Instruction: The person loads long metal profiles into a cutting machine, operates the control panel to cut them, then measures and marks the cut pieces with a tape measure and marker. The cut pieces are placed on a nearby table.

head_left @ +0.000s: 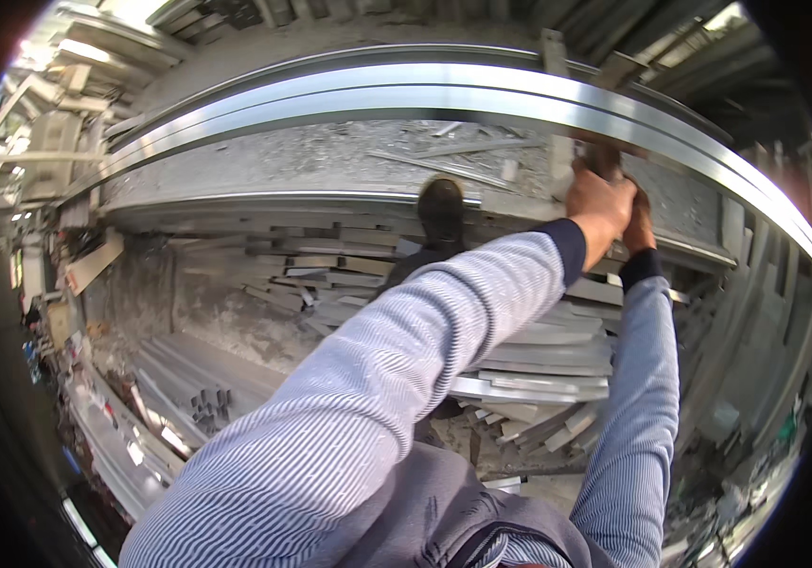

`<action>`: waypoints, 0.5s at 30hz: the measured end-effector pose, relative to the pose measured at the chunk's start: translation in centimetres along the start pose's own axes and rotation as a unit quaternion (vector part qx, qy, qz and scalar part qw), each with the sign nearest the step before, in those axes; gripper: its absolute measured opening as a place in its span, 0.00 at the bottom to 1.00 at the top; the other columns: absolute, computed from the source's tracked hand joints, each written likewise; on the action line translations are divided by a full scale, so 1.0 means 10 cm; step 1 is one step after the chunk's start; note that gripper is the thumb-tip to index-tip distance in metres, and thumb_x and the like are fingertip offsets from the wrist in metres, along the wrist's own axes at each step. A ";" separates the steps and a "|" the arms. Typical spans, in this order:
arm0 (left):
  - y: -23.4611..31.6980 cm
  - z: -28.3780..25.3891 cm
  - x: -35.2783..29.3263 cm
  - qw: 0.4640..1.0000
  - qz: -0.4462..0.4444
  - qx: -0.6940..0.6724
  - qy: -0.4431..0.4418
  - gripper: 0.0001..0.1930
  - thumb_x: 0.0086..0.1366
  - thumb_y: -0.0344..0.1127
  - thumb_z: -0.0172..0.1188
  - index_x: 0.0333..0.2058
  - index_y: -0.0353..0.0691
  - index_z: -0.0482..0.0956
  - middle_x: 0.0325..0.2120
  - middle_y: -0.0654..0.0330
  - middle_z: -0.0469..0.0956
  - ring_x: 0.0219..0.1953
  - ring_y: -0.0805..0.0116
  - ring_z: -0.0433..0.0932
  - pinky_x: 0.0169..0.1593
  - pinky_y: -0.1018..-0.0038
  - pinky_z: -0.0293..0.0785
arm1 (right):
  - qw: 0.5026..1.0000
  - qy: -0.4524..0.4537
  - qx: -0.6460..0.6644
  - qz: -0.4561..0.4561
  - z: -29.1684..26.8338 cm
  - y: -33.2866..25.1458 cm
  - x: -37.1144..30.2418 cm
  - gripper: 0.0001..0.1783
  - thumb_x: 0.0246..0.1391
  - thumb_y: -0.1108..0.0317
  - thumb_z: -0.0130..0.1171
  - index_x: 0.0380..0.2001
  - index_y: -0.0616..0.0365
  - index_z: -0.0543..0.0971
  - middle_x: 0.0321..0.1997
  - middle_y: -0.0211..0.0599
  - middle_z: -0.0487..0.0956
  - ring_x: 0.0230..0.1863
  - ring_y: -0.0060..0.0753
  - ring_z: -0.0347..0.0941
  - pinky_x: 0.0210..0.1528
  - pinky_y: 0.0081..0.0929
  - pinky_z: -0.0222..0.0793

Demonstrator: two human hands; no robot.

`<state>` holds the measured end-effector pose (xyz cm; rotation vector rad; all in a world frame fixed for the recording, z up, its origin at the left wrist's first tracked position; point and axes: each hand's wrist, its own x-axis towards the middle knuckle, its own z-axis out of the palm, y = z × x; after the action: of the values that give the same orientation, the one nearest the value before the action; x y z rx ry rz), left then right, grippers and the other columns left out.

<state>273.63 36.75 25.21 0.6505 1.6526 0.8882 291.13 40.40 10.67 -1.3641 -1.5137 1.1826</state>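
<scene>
A long, shiny silver metal profile (368,97) with lengthwise grooves runs across the upper view, bent by the lens. At its near edge, right of the middle, my left hand (600,202) is closed round a dark, blocky, tool-like thing (602,159), too blurred to name. My right hand (642,220) is close against the left one at the same spot. Its fingers are partly hidden behind the left hand, and I cannot tell what they grip. Both striped sleeves reach forward and to the right.
Under the profile lies a dusty bench top (264,163) strewn with chips and offcuts. My dark shoe (441,208) rests at its near edge. Stacked metal lengths (548,355) lie below, more bars (207,374) lie at left, and long profiles (756,322) crowd the right.
</scene>
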 end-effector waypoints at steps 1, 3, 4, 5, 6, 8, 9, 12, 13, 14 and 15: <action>0.02 -0.01 0.01 1.000 -0.019 0.001 -0.022 0.41 0.56 0.44 0.68 0.64 0.33 0.61 0.52 0.34 0.77 0.55 0.40 0.79 0.58 0.59 0.77 | 0.999 -0.001 -0.038 0.011 -0.05 0.13 0.02 0.22 0.63 0.68 0.57 0.59 0.65 0.76 0.53 0.41 0.82 0.54 0.33 0.77 0.57 0.30 0.72; 0.05 -0.02 0.01 0.998 -0.023 0.053 -0.025 0.44 0.58 0.47 0.66 0.68 0.35 0.55 0.53 0.32 0.76 0.56 0.37 0.77 0.61 0.57 0.74 | 0.998 -0.002 -0.045 0.043 -0.15 0.43 0.08 0.23 0.66 0.63 0.54 0.60 0.65 0.75 0.54 0.40 0.81 0.54 0.34 0.77 0.58 0.31 0.72; 0.05 -0.03 0.04 0.997 -0.022 0.061 -0.045 0.44 0.59 0.45 0.65 0.68 0.34 0.53 0.53 0.33 0.76 0.56 0.37 0.77 0.61 0.57 0.74 | 0.996 0.017 0.049 0.078 -0.18 0.62 0.12 0.24 0.67 0.61 0.51 0.61 0.64 0.74 0.55 0.40 0.81 0.55 0.34 0.76 0.58 0.32 0.72; 0.06 -0.04 0.07 0.996 -0.021 0.060 -0.054 0.44 0.59 0.44 0.65 0.68 0.34 0.52 0.53 0.34 0.76 0.56 0.38 0.77 0.61 0.57 0.74 | 0.983 0.048 0.140 0.112 -0.23 0.79 0.16 0.25 0.68 0.59 0.49 0.61 0.64 0.73 0.56 0.40 0.80 0.56 0.34 0.76 0.59 0.32 0.71; 0.06 -0.03 0.07 0.996 -0.024 0.059 -0.065 0.44 0.60 0.43 0.64 0.69 0.34 0.52 0.53 0.34 0.76 0.56 0.39 0.77 0.61 0.57 0.74 | 0.975 0.067 0.170 0.125 -0.31 0.95 0.19 0.27 0.70 0.56 0.47 0.62 0.64 0.72 0.57 0.39 0.79 0.56 0.34 0.75 0.59 0.32 0.71; 0.03 0.00 0.07 0.997 -0.018 0.047 -0.052 0.43 0.61 0.42 0.64 0.69 0.34 0.51 0.54 0.35 0.76 0.56 0.39 0.77 0.60 0.56 0.74 | 0.966 0.072 0.204 0.138 -0.40 1.21 0.22 0.29 0.72 0.51 0.42 0.64 0.63 0.70 0.59 0.39 0.78 0.58 0.33 0.74 0.61 0.32 0.70; 0.02 0.02 0.06 0.998 -0.018 0.041 -0.049 0.43 0.61 0.41 0.64 0.69 0.35 0.51 0.54 0.35 0.76 0.56 0.39 0.77 0.60 0.56 0.74 | 0.968 0.052 0.214 0.117 -0.43 1.30 0.23 0.29 0.72 0.52 0.42 0.63 0.63 0.71 0.58 0.38 0.78 0.57 0.33 0.75 0.60 0.32 0.70; -0.02 0.06 0.04 1.000 -0.017 0.009 -0.025 0.43 0.61 0.40 0.64 0.69 0.34 0.51 0.54 0.36 0.76 0.56 0.39 0.77 0.60 0.57 0.74 | 0.965 0.040 0.228 0.125 -0.53 1.44 0.29 0.27 0.72 0.53 0.43 0.61 0.63 0.72 0.57 0.37 0.78 0.55 0.33 0.76 0.58 0.31 0.71; -0.02 0.07 0.04 1.000 -0.014 0.015 -0.021 0.43 0.61 0.40 0.64 0.69 0.34 0.51 0.54 0.36 0.76 0.56 0.39 0.77 0.60 0.57 0.74 | 0.964 0.045 0.221 0.143 -0.54 1.47 0.31 0.26 0.72 0.53 0.44 0.60 0.63 0.73 0.56 0.37 0.78 0.54 0.33 0.76 0.58 0.31 0.72; -0.03 0.07 0.05 0.999 -0.015 0.007 -0.030 0.42 0.62 0.39 0.64 0.69 0.34 0.51 0.54 0.36 0.76 0.56 0.39 0.77 0.61 0.57 0.74 | 0.962 0.048 0.234 0.131 -0.54 1.48 0.32 0.26 0.72 0.53 0.44 0.59 0.63 0.73 0.56 0.37 0.78 0.54 0.32 0.76 0.58 0.31 0.72; -0.03 0.07 0.05 0.999 -0.018 -0.002 -0.035 0.42 0.62 0.39 0.64 0.69 0.34 0.51 0.54 0.36 0.76 0.56 0.39 0.77 0.61 0.57 0.74 | 0.959 0.063 0.239 0.138 -0.54 1.48 0.33 0.26 0.71 0.53 0.45 0.59 0.63 0.73 0.56 0.37 0.78 0.53 0.32 0.76 0.57 0.31 0.72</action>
<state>274.16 37.16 24.60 0.6397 1.5938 0.8332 299.97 44.41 -2.23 -1.3071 -0.8843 1.4844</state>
